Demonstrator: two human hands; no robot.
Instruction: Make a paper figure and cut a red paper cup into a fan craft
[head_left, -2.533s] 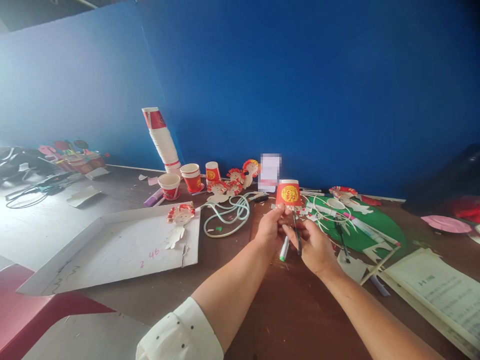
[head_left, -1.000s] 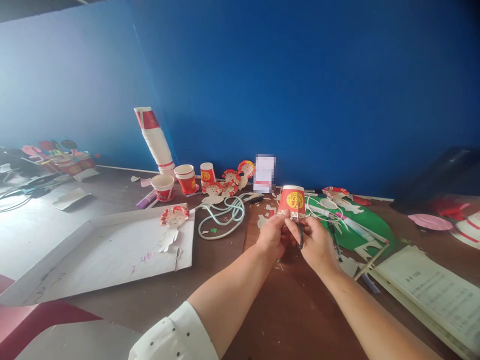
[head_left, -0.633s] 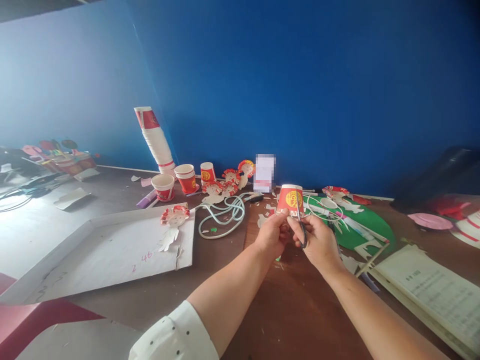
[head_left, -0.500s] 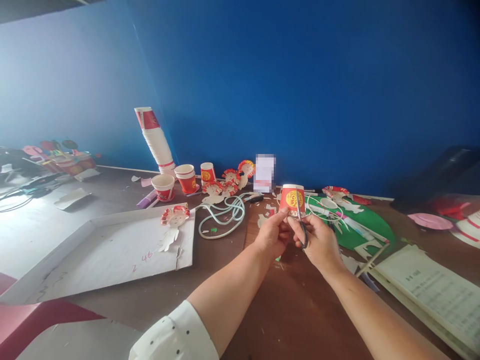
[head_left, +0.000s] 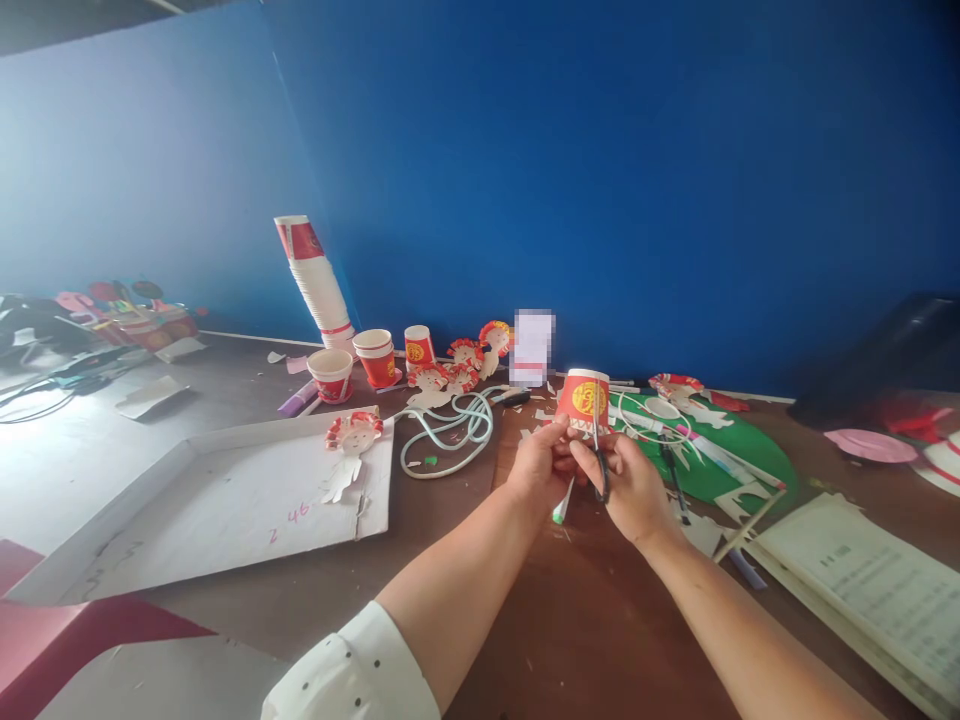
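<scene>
My left hand pinches the rim of an upside-down red paper cup with a yellow round label. My right hand is closed on small black scissors, whose blades point up into the cup's rim. Both hands hover just above the brown table. A green-capped marker lies on the table under the hands.
A white cardboard tray holds a paper doll at left. A leaning cup stack, loose red cups, more paper dolls and a coiled cable sit behind. A green sheet and printed papers lie at right.
The cup has turned a little in my left hand while the scissors kept working at its rim. The marker under my hands shows again.
</scene>
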